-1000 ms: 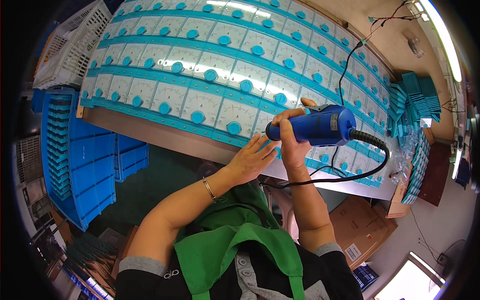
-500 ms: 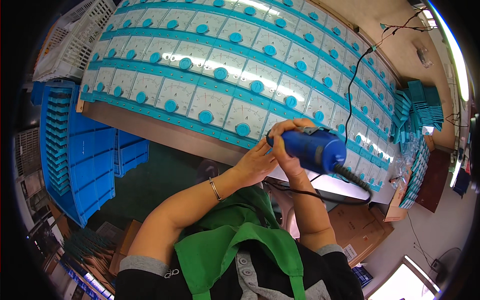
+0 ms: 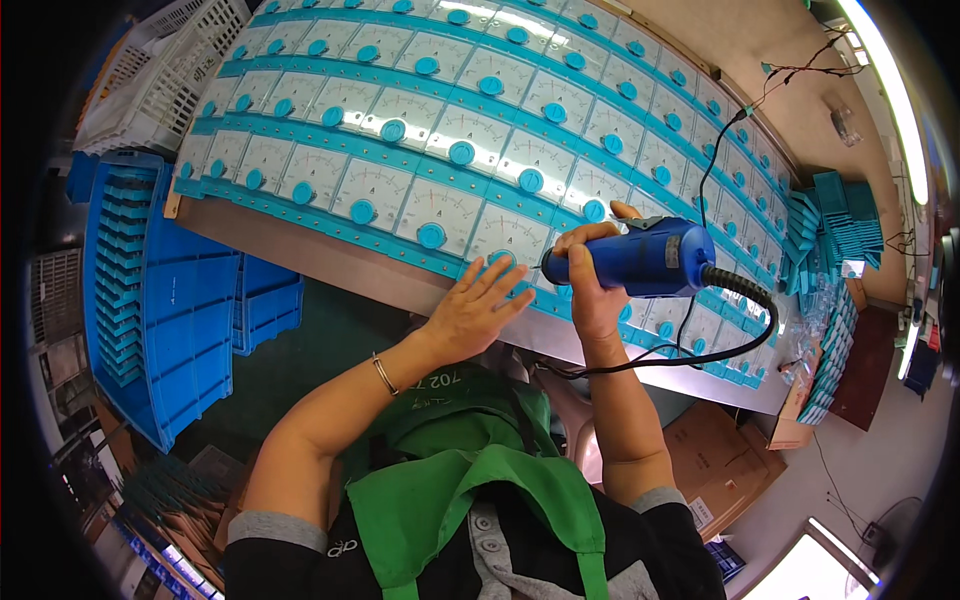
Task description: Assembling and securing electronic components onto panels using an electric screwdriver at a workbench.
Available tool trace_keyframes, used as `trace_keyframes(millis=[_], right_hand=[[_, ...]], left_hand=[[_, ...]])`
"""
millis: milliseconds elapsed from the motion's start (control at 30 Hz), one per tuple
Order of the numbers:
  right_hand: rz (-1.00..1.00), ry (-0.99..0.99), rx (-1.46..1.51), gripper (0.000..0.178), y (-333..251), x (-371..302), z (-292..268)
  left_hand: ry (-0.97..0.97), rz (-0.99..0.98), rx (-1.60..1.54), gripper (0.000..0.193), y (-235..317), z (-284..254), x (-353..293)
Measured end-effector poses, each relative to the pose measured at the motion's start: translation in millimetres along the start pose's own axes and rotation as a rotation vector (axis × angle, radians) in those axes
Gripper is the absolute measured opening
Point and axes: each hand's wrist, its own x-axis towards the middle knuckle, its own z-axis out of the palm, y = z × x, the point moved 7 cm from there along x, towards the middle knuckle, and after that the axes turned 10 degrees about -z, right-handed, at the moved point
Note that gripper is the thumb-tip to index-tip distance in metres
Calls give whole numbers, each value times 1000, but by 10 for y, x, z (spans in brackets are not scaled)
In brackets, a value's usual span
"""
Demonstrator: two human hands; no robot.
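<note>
My right hand (image 3: 597, 300) is wrapped round a blue electric screwdriver (image 3: 650, 262), held nearly level over the front row of panel meters. Its tip points left; whether the bit touches a screw I cannot make out. A black cord (image 3: 768, 312) loops from its right end. My left hand (image 3: 472, 312) has its fingers spread, holding nothing, with the fingertips on or just over the front edge of a meter (image 3: 512, 228). The meters have clear-covered white dials, teal round knobs and teal frames, and they stand in several close rows on the bench.
White plastic crates (image 3: 165, 85) stand at the far left. Nearer, a blue bin (image 3: 190, 300) holds a stack of teal parts (image 3: 122, 280). Teal housings (image 3: 840, 222) are piled at the bench's right end. A thin black cable (image 3: 708, 165) crosses the meters. Cardboard boxes (image 3: 720, 455) lie below right.
My hands have drawn apart: the left has moved left and its fingers have spread. The screwdriver has shifted slightly right and up, now more level. The view has shifted a little.
</note>
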Motion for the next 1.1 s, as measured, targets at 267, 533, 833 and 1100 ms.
trace_keyframes(millis=[267, 533, 833, 1100], right_hand=[[6, 14, -12, 61, 104, -44, -19], [-4, 91, 44, 63, 95, -40, -84], [-15, 79, 72, 62, 93, -32, -73], [-184, -94, -162, 60, 146, -217, 15]], left_hand=[[29, -61, -10, 48, -112, -39, 21], [-8, -69, 22, 49, -133, 12, 4], [-20, -68, 14, 50, -127, 16, 6], [-2, -77, -12, 54, -157, 34, -2]])
